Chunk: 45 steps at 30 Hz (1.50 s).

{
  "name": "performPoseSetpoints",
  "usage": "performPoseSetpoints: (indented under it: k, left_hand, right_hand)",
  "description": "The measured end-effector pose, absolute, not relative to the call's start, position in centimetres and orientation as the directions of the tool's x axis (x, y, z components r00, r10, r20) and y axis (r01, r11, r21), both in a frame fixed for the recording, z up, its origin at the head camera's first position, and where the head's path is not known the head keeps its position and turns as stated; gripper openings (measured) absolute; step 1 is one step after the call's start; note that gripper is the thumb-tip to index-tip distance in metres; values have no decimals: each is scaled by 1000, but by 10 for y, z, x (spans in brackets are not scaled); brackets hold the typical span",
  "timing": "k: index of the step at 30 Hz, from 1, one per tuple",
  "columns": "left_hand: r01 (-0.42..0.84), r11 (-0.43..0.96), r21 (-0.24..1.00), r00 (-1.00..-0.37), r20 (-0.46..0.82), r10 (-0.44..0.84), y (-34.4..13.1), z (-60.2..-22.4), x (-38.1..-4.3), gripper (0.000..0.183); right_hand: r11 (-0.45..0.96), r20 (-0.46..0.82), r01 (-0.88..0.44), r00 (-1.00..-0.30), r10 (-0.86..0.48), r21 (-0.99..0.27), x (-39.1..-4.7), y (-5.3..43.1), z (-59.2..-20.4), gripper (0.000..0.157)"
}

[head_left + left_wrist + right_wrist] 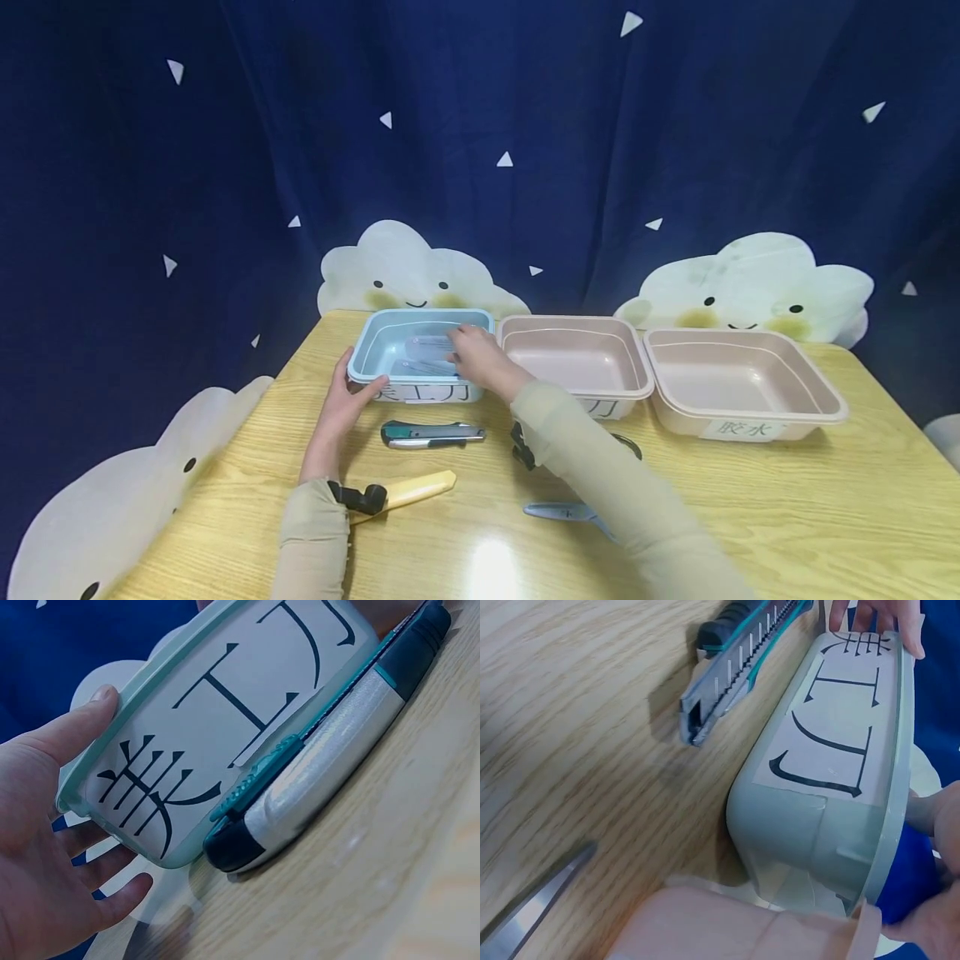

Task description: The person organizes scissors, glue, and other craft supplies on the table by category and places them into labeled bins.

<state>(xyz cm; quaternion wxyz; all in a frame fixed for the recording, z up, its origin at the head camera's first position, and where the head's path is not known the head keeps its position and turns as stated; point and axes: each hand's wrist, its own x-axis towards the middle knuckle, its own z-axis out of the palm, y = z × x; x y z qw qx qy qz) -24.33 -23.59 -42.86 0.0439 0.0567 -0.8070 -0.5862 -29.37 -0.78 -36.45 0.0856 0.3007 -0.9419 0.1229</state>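
My left hand [341, 408] grips the left end of a light blue plastic bin [363, 346], thumb on its front rim and fingers at its side. The bin's white label [217, 712] carries black characters. Two pale translucent items [427, 367] lie inside. My right hand [480, 357] reaches over the bin's right end, fingertips beside the upper item. In the right wrist view the bin's rim hides those fingertips, so a hold cannot be made out. A grey-and-teal utility knife [433, 434] lies just in front of the bin.
Two beige bins, a middle one [577, 354] and a right one [750, 375], stand in a row beside the blue bin. A yellow-handled tool [420, 487] lies by my left wrist. A light blue-handled tool [558, 511] and a black loop [628, 446] show around my right forearm.
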Motion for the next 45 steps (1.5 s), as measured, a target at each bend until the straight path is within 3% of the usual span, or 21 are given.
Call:
performPoseSetpoints:
  k: [14, 24, 35, 45]
  left_hand:
    - [-58, 278, 959, -988, -16, -152, -235, -430, -243, 93]
    - [-51, 268, 962, -989, -11, -150, -233, -430, -244, 92]
    - [-42, 253, 967, -989, -3, -151, -232, -427, -243, 90]
    - [-23, 242, 970, -989, 13, -145, -233, -428, -245, 89]
  right_hand:
    - [805, 115, -555, -832, -543, -212, -307, -18, -376, 41]
    - [811, 40, -548, -833, -552, -206, -318, -21, -377, 35]
    - [809, 109, -562, -827, -552, -171, -313, -23, -375, 40]
    - [695, 238, -672, -740, -629, -256, -292, -7, -368, 25]
